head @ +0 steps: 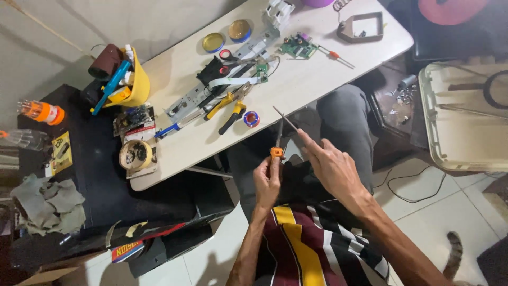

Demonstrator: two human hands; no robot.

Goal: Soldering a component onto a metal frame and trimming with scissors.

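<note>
My left hand (268, 181) grips the orange handle of a small screwdriver (277, 151), its thin metal shaft pointing up toward the table edge. My right hand (332, 164) holds a slim metal rod or tweezer (284, 118) between extended fingers; it crosses the screwdriver shaft above my lap. Both hands hover over my dark trousers, just below the white table (296, 87).
On the table lie yellow-handled pliers (228, 100), a dismantled metal mechanism with a ribbon cable (233, 82), a green circuit board (298, 46), a red-handled screwdriver (334, 55), two round tins (226, 36) and a solder spool (251, 118). A yellow tool cup (135, 82) stands at left. A beige casing (463, 116) lies at right.
</note>
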